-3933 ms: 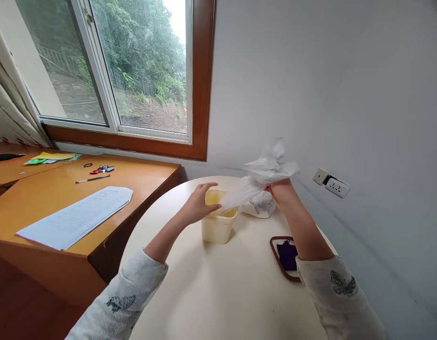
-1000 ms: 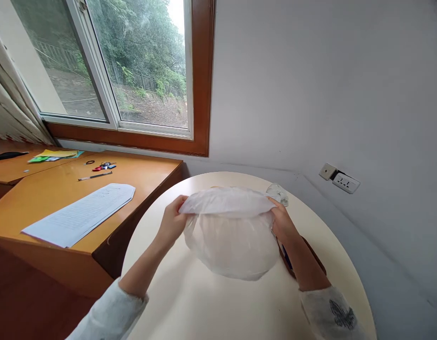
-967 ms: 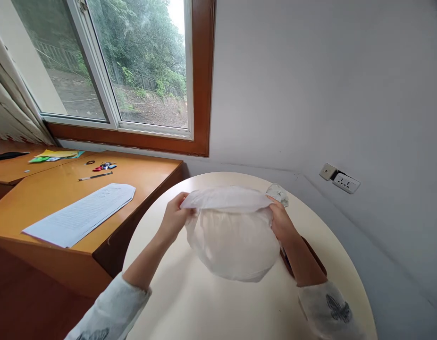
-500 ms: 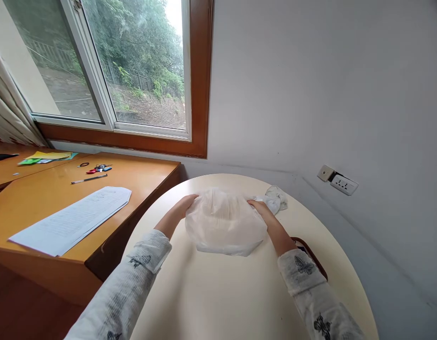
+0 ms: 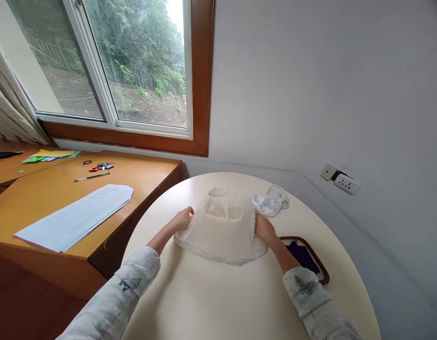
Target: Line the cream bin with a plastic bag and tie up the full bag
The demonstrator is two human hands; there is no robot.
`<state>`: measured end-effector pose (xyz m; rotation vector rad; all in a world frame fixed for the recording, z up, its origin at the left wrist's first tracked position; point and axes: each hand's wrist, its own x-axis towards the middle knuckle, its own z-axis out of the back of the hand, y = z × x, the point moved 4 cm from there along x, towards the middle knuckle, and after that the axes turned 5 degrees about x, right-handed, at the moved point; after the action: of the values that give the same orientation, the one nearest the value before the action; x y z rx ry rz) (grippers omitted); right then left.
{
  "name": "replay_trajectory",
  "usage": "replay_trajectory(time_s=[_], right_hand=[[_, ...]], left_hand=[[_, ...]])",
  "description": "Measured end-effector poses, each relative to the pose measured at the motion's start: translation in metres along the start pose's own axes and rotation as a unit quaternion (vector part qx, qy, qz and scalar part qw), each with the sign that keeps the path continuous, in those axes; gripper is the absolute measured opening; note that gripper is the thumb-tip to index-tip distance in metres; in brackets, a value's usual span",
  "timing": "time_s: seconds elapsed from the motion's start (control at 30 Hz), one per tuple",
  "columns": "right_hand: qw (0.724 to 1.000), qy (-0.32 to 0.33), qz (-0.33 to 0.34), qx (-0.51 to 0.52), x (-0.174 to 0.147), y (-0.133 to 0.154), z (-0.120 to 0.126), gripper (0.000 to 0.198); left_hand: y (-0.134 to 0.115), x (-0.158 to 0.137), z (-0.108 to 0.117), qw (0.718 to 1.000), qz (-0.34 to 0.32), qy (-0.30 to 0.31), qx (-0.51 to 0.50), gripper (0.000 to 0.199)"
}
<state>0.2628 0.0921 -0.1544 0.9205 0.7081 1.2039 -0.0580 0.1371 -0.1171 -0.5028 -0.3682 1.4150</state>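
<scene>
Wall (image 5: 292, 85) and window (image 5: 140, 66) stand beyond your round cream table (image 5: 204, 302). Near its middle, before you, a translucent bag (image 5: 222, 241) drapes over a pale tub (image 5: 222, 215), dimly visible through the film; its gathered end points away, its wider hem runs left to right nearest you. To the right, a brown-rimmed tray (image 5: 316, 258) holds purple cloth (image 5: 303, 256). Your left hand (image 5: 183, 219) and right hand (image 5: 265, 229) curl against the bag's sides; whether either grasps it cannot be told.

1. Left sleeve (image 5: 114, 293): pale grey-white, finely textured fabric; dark butterfly print (image 5: 130, 284) near the cuff (image 5: 152, 259);
2. Right sleeve (image 5: 315, 302): matching pale fabric; another dark butterfly (image 5: 305, 284) near its cuff;
3. Left hand (image 5: 183, 220) and right hand (image 5: 265, 228) both bare.
</scene>
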Motion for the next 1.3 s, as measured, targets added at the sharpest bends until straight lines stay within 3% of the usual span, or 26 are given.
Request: replay_trajectory(time_s=[0.13,0.23,0.3,0.37,0.47,0.57,0.77,0.87,1.0,1.1,1.17,1.23,1.3], right_hand=[[0.997,-0.044,0.058,-0.01,-0.008,0.01,0.011,0.042],[0.992,-0.084,0.096,0.014,-0.022,0.026,0.024,0.037],[0.989,-0.066,0.122,0.043,-0.036,0.039,0.027,0.034],[0.986,-0.003,0.152,0.063,-0.052,0.054,0.023,0.034],[0.98,0.069,0.181,0.039,-0.072,0.072,0.009,0.029],[0.981,0.065,0.185,0.012,-0.082,0.079,-0.001,0.016],[0.965,0.118,0.234,-0.031,-0.095,0.079,-0.006,0.013],[0.956,0.154,0.232,-0.093,-0.102,0.073,-0.002,0.014],[0.939,0.172,0.209,-0.209,-0.1,0.062,0.008,0.016],[0.931,0.131,0.203,-0.273,-0.091,0.066,0.02,0.016],[0.939,0.062,0.231,-0.246,-0.087,0.082,0.029,0.016],[0.935,-0.015,0.304,-0.181,-0.088,0.107,0.034,0.015],[0.907,-0.052,0.392,-0.142,-0.093,0.133,0.03,0.019]], left_hand=[[-0.009,-0.024,0.027,0.992,-0.057,-0.1,-0.048,0.028],[-0.027,-0.059,0.039,0.971,-0.164,-0.141,-0.098,0.027],[-0.038,-0.078,0.037,0.965,-0.213,-0.125,-0.093,0.041],[-0.045,-0.089,0.028,0.965,-0.227,-0.111,-0.071,0.046],[-0.052,-0.091,0.012,0.963,-0.248,-0.097,-0.038,0.021],[-0.056,-0.09,0.001,0.953,-0.285,-0.098,-0.011,0.02],[-0.053,-0.104,-0.009,0.889,-0.428,-0.101,0.127,0.018],[-0.047,-0.109,-0.012,0.871,-0.441,-0.088,0.199,0.02],[-0.04,-0.114,-0.007,0.872,-0.432,-0.058,0.225,0.012],[-0.039,-0.116,0.009,0.892,-0.41,-0.086,0.171,0.007],[-0.042,-0.115,0.024,0.901,-0.389,-0.152,0.119,0.007],[-0.051,-0.115,0.038,0.892,-0.383,-0.223,0.088,0.007],[-0.067,-0.113,0.046,0.876,-0.398,-0.257,0.093,0.021]])
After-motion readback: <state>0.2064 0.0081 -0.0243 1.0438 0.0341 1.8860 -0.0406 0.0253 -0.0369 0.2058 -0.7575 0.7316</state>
